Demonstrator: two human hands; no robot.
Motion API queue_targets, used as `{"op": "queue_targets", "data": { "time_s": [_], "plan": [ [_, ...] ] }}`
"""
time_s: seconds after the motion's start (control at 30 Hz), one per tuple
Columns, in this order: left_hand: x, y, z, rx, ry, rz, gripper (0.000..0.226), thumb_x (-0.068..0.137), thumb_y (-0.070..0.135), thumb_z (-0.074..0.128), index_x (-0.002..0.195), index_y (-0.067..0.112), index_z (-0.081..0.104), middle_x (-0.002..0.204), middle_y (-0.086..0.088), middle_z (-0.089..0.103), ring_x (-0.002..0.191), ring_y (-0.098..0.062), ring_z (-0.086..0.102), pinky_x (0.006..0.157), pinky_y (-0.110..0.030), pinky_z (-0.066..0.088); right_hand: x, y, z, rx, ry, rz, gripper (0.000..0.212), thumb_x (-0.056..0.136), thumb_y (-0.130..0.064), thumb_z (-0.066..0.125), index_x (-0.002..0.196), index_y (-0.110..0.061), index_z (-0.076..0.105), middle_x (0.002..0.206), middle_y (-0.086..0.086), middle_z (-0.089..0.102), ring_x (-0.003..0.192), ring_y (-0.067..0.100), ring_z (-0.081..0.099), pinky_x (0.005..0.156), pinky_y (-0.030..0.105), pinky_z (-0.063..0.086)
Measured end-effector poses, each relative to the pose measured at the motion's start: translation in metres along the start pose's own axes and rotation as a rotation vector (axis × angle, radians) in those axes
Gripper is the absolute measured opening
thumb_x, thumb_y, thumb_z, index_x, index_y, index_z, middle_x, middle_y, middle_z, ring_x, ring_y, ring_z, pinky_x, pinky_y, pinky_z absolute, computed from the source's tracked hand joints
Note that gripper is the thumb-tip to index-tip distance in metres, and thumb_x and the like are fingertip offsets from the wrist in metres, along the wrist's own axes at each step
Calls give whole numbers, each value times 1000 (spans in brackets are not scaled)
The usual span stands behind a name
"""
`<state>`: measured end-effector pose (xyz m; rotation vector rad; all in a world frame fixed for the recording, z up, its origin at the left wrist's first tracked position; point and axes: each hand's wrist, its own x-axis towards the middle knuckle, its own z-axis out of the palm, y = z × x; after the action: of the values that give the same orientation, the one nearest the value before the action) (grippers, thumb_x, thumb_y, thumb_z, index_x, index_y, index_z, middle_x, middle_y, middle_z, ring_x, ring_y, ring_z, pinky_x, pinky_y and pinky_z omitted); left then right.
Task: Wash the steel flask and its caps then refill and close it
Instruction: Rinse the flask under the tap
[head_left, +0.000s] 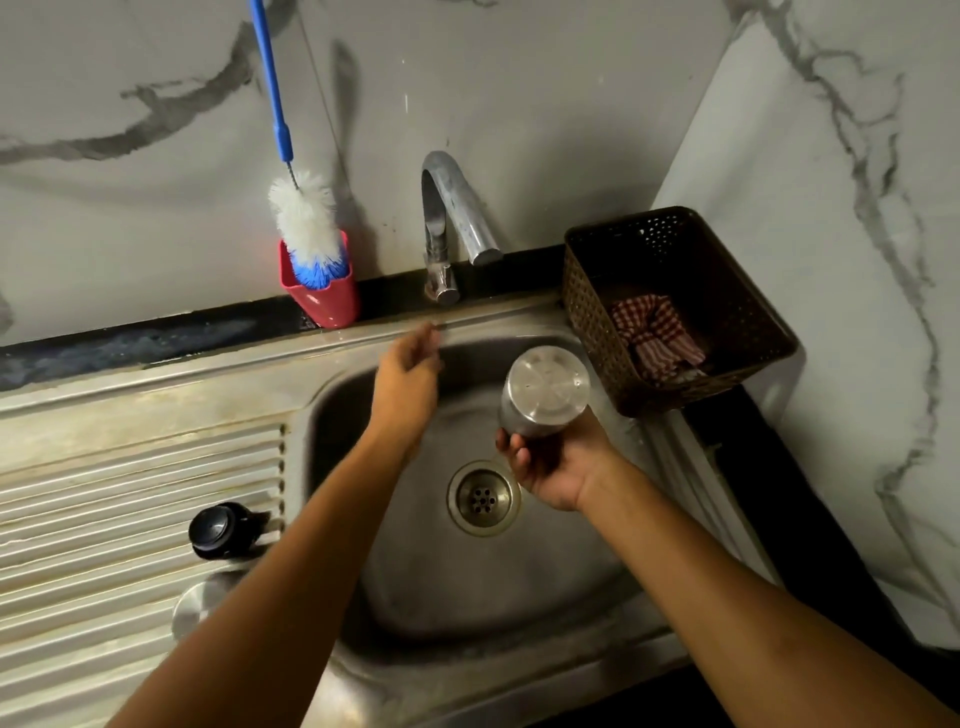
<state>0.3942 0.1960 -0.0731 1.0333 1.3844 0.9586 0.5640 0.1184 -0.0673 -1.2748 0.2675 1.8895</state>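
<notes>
- The steel flask (545, 392) is a plain brushed-metal cylinder, held in the air above the right rear part of the sink basin (493, 587). Its closed, flat round end, marked with a ring, faces up toward the camera. The other end is hidden in the right hand (550, 465), whose fingers curl round the body.
- The black cap (223, 530), round and glossy, rests on the ribbed drainboard (104, 493) just left of the basin.
- The steel cap (193, 608), round and shiny, lies on the drainboard nearer the camera, partly hidden by the left forearm (311, 571).
</notes>
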Motion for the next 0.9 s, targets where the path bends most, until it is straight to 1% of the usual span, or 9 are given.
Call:
{"op": "queue_targets", "data": {
  "time_s": [0.1, 0.23, 0.43, 0.5, 0.57, 0.63, 0.7, 0.8, 0.9],
  "plan": [
    [-49, -21, -4, 87, -183, -7, 54, 95, -6, 60, 144, 17, 59, 140, -1, 65, 135, -24, 57, 114, -42, 47, -17, 6, 0, -46, 0, 13, 46, 92, -45, 51, 95, -2, 66, 83, 18, 63, 46, 15, 58, 37, 17, 44],
    [-100, -20, -18, 120, -493, 119, 79, 84, 7, 75, 154, 31, 47, 150, 14, 57, 141, -4, 49, 113, -32, 44, -36, 21, 1, -215, 16, 37, 47, 94, -49, 50, 91, -5, 66, 72, 11, 63, 41, 12, 53, 34, 15, 38],
    [-120, -2, -30, 201, -457, 225, 78, 81, 12, 89, 147, 32, 52, 134, 15, 66, 129, -4, 59, 102, -22, 51, -57, 46, 9, -644, 37, -79, 59, 98, -59, 36, 87, -10, 67, 66, 7, 60, 46, 16, 55, 42, 18, 40],
    [-122, 3, -41, 191, -407, 224, 76, 80, 13, 89, 146, 30, 54, 132, 15, 67, 125, 1, 60, 93, -13, 52, -64, 50, 10, -867, 117, -258, 52, 102, -54, 37, 94, -12, 68, 80, 12, 69, 56, 20, 64, 49, 24, 49],
    [-122, 11, -50, 204, -371, 218, 69, 82, 18, 88, 141, 35, 56, 126, 20, 69, 120, 7, 61, 88, -8, 50, -68, 50, 7, -1039, 171, -560, 16, 100, -35, 56, 106, -22, 64, 100, 6, 71, 73, 18, 68, 59, 34, 56],
    [-122, 19, -59, 221, -377, 209, 66, 83, 26, 88, 140, 37, 56, 125, 22, 69, 117, 6, 63, 95, -14, 51, -70, 51, 7, -1244, 74, -847, 50, 85, -23, 80, 128, -31, 56, 116, -5, 68, 96, 9, 67, 74, 30, 57],
    [-124, 29, -66, 242, -396, 217, 69, 82, 31, 88, 144, 34, 55, 128, 15, 70, 118, -1, 65, 105, -31, 53, -75, 54, 18, -1313, -68, -924, 88, 68, -26, 94, 141, -33, 45, 124, -13, 64, 111, 3, 64, 88, 23, 55],
    [-130, 57, -73, 223, -438, 258, 65, 83, 38, 86, 141, 32, 58, 127, 9, 71, 117, -8, 68, 106, -42, 55, -82, 55, 41, -1333, -8, -1131, 86, 71, -35, 93, 141, -27, 44, 118, -11, 67, 108, 9, 67, 90, 28, 58],
    [-135, 83, -87, 180, -482, 292, 77, 80, 56, 80, 149, 35, 51, 136, 12, 67, 124, -7, 65, 104, -33, 55, -107, 57, 62, -1334, 140, -1326, 65, 76, -44, 86, 129, -27, 53, 97, -23, 63, 86, -8, 62, 72, 4, 46]
  ]
}}
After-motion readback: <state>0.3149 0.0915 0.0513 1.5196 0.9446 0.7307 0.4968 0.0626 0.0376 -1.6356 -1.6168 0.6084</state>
